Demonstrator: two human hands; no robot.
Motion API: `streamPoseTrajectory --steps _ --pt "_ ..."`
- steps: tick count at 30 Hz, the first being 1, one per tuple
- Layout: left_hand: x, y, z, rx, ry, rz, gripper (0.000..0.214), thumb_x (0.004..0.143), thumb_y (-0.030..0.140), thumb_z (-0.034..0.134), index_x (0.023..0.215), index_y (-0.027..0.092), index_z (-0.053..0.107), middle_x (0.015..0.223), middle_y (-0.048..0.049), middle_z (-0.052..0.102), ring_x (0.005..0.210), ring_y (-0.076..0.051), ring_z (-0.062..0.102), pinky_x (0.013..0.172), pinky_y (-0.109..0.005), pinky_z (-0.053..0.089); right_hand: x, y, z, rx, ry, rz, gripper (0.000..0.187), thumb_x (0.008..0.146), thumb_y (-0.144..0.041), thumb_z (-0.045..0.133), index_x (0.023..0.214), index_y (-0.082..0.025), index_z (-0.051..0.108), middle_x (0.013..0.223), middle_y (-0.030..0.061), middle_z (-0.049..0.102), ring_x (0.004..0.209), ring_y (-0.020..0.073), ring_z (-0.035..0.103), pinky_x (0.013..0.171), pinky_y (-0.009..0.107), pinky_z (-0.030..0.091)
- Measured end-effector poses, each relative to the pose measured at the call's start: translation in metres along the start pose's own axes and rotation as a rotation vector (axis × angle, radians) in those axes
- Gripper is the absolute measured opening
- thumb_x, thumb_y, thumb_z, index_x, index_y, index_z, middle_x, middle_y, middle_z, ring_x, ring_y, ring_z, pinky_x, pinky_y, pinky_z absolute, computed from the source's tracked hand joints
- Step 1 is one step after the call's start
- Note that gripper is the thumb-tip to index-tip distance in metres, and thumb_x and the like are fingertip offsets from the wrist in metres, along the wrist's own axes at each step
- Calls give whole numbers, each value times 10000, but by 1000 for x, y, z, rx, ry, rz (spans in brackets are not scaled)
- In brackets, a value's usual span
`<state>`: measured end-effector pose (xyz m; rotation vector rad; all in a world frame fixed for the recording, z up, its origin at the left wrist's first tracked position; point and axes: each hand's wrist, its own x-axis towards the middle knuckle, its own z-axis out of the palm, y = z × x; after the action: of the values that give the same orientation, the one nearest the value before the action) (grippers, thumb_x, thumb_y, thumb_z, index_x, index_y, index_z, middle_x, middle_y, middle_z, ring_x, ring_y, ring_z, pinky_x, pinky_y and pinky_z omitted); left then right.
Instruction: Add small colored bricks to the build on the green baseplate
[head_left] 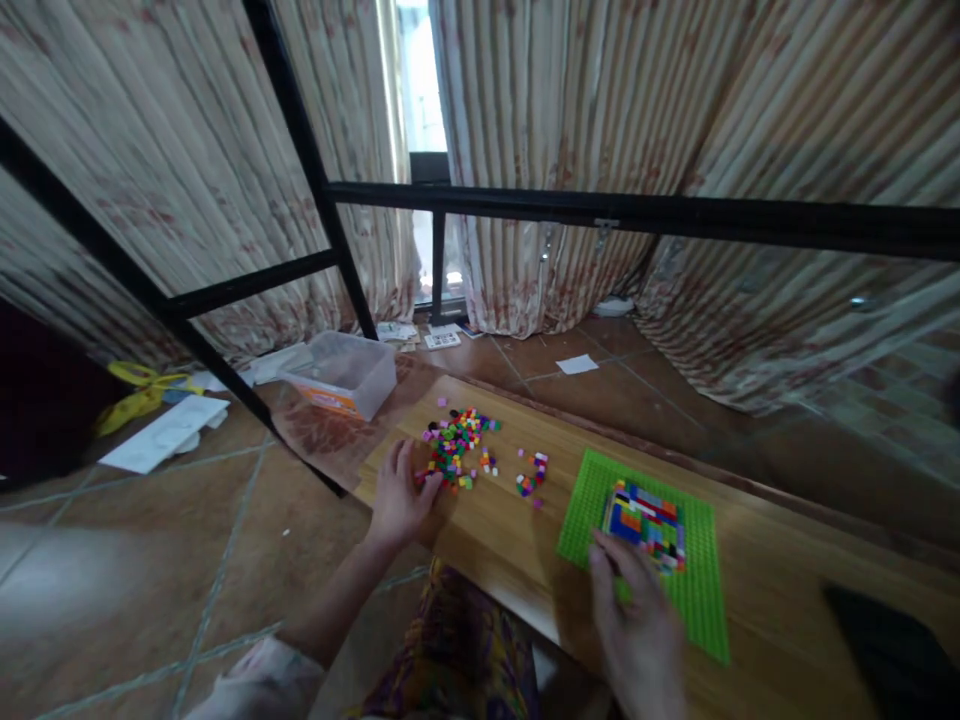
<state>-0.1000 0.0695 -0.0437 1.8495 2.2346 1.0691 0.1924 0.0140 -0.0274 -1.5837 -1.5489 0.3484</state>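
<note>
A loose pile of small coloured toy bricks (pixel 454 440) lies on the wooden bench top. My left hand (pixel 399 495) rests at the pile's near left edge, thumb and index finger apart, holding nothing that I can see. Farther right, a green baseplate (pixel 701 600) carries a multicoloured brick build (pixel 646 522) with blue, orange, red and white pieces. Over the plate's near left part is my right hand (pixel 634 610), slightly blurred. Its thumb and fingertips are pressed together close to the build's near left corner, and whatever they hold is hidden.
Between pile and plate sits a smaller brick cluster (pixel 532 475). A dark flat object (pixel 892 640) lies at the bench's right end. Behind stand a clear plastic bin (pixel 349 370), a black metal frame (pixel 525 205) and striped curtains (pixel 540 110). Papers (pixel 577 365) lie on the tiled floor.
</note>
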Motion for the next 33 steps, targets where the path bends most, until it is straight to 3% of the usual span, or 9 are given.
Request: streamPoseTrajectory --steps 3,7,10,16,19,24,26,29,33 --pt "6 -1 18 74 -29 20 669 848 490 547 1387 140 358 1426 -219 396 1340 -355 365 1041 -548 370 18 -25 51 40 -143 -137 459 910 -499 428 1247 -216 560 1256 125 583 1163 258 520 985 436 416" --pt "9 13 41 108 -8 57 645 881 471 497 1385 94 356 1428 -248 393 1346 -366 354 1062 -546 338 58 -25 111 -65 -23 -98 622 911 -535 378 1330 -83 464 1375 247 439 1299 357 370 1030 570 304" --pt "12 27 50 80 5 11 620 900 438 467 1392 82 346 1439 -247 381 1359 -364 334 1070 -546 332 77 -16 135 -125 -10 -82 645 921 -532 336 1316 -38 466 1353 292 444 1292 383 367 1021 600 272" --pt "15 52 58 -144 -27 -30 544 926 364 424 1403 116 341 1505 -189 304 1410 -304 258 1128 -506 290 75 -30 157 3 -157 -103 601 940 -496 288 1316 -66 475 1323 245 511 1253 321 443 1025 529 318" --pt "16 56 57 -311 -54 -44 503 943 340 393 1391 116 359 1480 -181 343 1396 -265 294 1138 -468 298 78 -42 161 127 -235 -64 586 947 -490 264 1336 -98 463 1318 207 532 1220 277 488 1021 480 356" --pt "38 30 47 -386 31 -69 408 959 321 374 1333 174 445 1402 -130 460 1347 -232 370 1134 -460 305 128 -45 165 115 -205 -89 567 947 -490 262 1293 -123 522 1318 169 545 1245 258 470 1058 465 339" --pt "57 13 42 -333 47 -74 385 962 321 366 1296 174 489 1367 -126 494 1317 -230 409 1118 -447 330 155 -45 173 131 -347 -185 559 946 -495 269 1284 -142 540 1336 144 541 1271 239 455 1091 457 311" --pt "83 -7 39 -235 -42 11 371 962 329 369 1260 181 534 1341 -120 522 1300 -233 433 1093 -441 358 183 -47 190 148 -592 -308 526 943 -505 293 1263 -198 574 1335 97 558 1265 213 475 1099 436 318" --pt "99 -17 40 -165 -209 225 376 962 315 369 1290 205 515 1364 -96 522 1308 -207 426 1104 -422 337 184 -48 205 109 -728 -509 483 933 -497 342 1221 -223 616 1294 74 599 1241 219 503 1089 445 339"
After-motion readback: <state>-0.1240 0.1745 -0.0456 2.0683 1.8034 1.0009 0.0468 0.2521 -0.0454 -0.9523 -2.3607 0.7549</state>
